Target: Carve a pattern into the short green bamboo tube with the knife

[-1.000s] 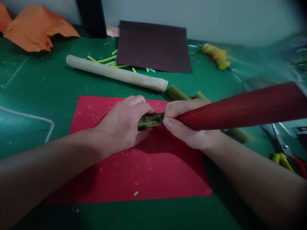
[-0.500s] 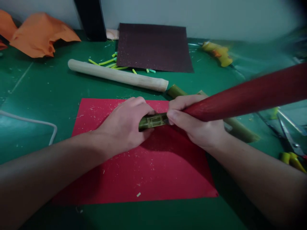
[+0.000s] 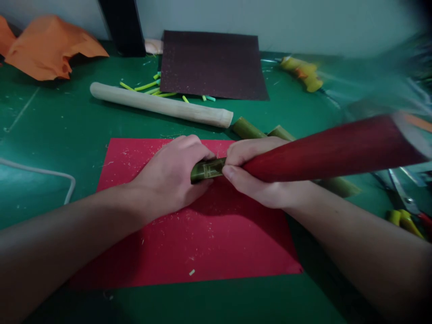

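My left hand (image 3: 175, 168) wraps round a short green bamboo piece (image 3: 207, 170) with pale lines cut into its skin, pressing it down on a red sheet (image 3: 189, 243). In my right hand (image 3: 259, 171) is a carving tool with a thick red wooden handle (image 3: 330, 148), which slants up to the right. The fingers pinch low on the tool, beside the cut lines, and hide its tip. Both hands are closed and almost meet over the bamboo.
Behind the hands lie a pale peeled stick (image 3: 162, 105), other green bamboo pieces (image 3: 248, 128) and a dark sheet (image 3: 212, 65). A yellow glue gun (image 3: 302, 74) is at the back right. Scissors (image 3: 407, 207) lie right, orange paper (image 3: 50, 47) back left, a white cable (image 3: 40, 168) left.
My right hand has slid a little left along the bamboo. The red handle has swung lower, and its broad end now shows at the right. The whole view has shifted slightly.
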`<state>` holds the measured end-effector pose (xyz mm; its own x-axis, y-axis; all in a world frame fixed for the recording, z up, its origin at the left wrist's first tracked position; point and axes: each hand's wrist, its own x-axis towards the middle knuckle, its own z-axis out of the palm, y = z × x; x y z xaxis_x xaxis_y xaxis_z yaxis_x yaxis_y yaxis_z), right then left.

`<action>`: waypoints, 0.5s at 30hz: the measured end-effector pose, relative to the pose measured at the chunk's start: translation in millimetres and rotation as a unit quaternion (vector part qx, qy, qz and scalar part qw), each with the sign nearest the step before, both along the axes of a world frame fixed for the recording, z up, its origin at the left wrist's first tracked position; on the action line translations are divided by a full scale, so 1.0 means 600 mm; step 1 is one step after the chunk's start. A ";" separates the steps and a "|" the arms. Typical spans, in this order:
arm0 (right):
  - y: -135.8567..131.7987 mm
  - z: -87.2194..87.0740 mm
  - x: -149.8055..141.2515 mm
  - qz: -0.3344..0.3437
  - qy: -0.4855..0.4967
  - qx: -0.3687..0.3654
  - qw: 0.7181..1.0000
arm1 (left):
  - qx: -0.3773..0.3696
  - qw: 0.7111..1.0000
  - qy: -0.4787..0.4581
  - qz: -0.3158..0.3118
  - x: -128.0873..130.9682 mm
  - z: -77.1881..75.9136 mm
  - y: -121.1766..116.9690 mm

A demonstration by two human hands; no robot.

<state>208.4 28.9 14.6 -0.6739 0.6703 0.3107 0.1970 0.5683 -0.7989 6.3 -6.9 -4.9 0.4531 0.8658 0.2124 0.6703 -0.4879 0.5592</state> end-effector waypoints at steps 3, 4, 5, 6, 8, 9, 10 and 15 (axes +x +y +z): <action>-0.004 -0.007 -0.002 -0.046 0.028 -0.004 0.999 | -0.002 1.000 0.002 0.004 0.002 0.000 0.001; -0.005 -0.010 -0.003 -0.071 0.046 -0.007 0.996 | -0.002 1.000 0.004 0.006 0.003 0.000 0.001; -0.005 -0.012 -0.004 -0.097 0.064 -0.012 0.993 | 0.000 1.000 0.005 0.007 0.003 -0.001 0.001; -0.005 -0.013 -0.005 -0.117 0.080 -0.016 0.990 | 0.002 1.000 0.007 0.008 0.004 -0.001 0.000; -0.002 -0.014 -0.006 -0.124 0.090 -0.026 0.988 | 0.002 1.000 0.011 0.008 0.006 -0.001 -0.001; -0.001 -0.014 -0.005 -0.116 0.088 -0.031 0.989 | 0.000 1.000 0.011 0.007 0.006 -0.001 -0.001; 0.000 -0.014 -0.004 -0.110 0.081 -0.036 0.990 | -0.002 1.000 0.011 0.008 0.006 -0.001 -0.001; 0.001 -0.010 0.001 -0.067 0.052 -0.057 0.995 | 0.005 1.000 0.007 0.005 0.004 -0.001 -0.001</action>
